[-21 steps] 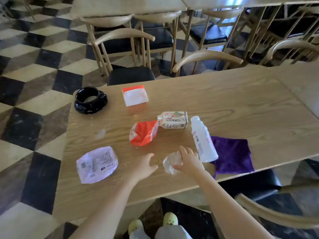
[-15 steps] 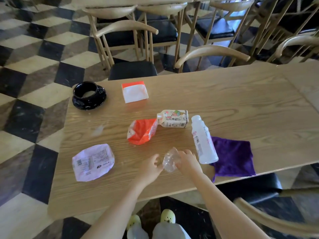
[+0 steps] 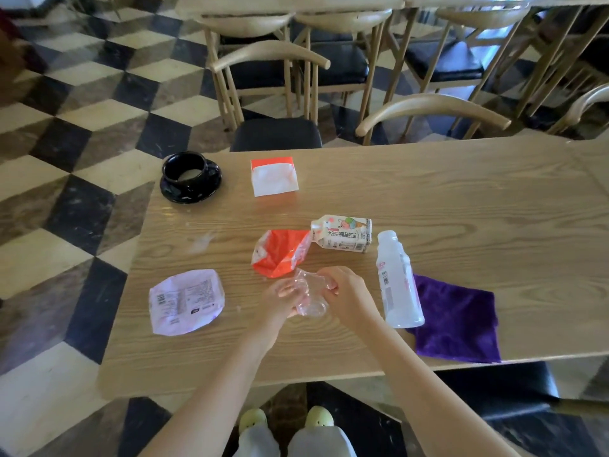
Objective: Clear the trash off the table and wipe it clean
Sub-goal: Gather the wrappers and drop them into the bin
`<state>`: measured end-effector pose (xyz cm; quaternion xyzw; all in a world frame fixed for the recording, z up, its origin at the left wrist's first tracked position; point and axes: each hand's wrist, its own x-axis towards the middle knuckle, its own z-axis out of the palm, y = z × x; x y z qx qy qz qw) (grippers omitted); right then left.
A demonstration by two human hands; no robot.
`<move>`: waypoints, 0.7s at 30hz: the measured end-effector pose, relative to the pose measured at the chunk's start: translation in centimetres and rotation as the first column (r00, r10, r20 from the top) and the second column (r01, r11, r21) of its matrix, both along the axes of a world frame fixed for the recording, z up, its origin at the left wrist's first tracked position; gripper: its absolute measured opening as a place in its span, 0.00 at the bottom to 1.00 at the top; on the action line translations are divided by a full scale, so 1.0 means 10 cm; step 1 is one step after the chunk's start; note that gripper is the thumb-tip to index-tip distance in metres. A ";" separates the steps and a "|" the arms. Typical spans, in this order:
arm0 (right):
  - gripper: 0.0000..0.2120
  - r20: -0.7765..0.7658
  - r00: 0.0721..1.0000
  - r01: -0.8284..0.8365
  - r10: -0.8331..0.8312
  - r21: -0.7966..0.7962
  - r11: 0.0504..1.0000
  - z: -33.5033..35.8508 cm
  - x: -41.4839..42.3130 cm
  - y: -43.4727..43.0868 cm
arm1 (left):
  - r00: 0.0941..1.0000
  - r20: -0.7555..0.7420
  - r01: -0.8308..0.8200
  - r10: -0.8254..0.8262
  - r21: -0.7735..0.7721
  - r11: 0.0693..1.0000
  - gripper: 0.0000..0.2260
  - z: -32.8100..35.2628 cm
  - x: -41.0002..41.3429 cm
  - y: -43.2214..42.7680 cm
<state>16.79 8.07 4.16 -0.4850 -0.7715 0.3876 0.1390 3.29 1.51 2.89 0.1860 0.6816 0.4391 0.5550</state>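
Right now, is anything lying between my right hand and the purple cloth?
Yes. The clear plastic bottle lies on its side between the right hand and the purple cloth, its base overlapping the cloth's near edge.

On the desk, a cup on its saucer sits far left, a napkin pack to its right. Nearer, left to right: flat wrapper, torn bag, carton, bottle apparently overlapping the cloth.

You're in a café or restaurant dining room.
Beyond your hands, long wooden tables stand in rows with matching curved-back chairs on black cushions, over a checkered tile floor; a black cup and saucer sits far left of them.
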 end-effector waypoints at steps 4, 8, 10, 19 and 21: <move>0.16 -0.080 0.984 -0.160 0.161 0.019 0.987 0.14 -0.25 0.07 | 0.980 0.074 -0.182 0.182 -0.007 0.983 0.13 0.12 -0.22 -0.04; 0.18 -0.176 0.959 -0.232 0.220 -0.049 0.971 0.26 -0.50 0.29 | 0.952 0.125 -0.287 0.278 0.059 0.956 0.07 0.21 -0.61 -0.18; 0.20 0.000 0.966 -0.256 0.258 0.112 0.960 0.19 -0.62 0.47 | 0.942 0.126 -0.322 0.310 0.088 0.943 0.08 0.26 -0.83 -0.25; 0.28 0.700 0.587 -0.601 0.407 0.041 0.798 -0.30 -0.99 0.72 | 0.898 0.150 -0.427 0.414 0.075 0.901 0.05 0.31 -1.71 -0.37; 0.26 0.709 0.579 -0.589 0.403 0.022 0.808 -0.33 -1.04 0.72 | 0.897 0.156 -0.428 0.414 0.072 0.901 0.06 0.29 -1.83 -0.37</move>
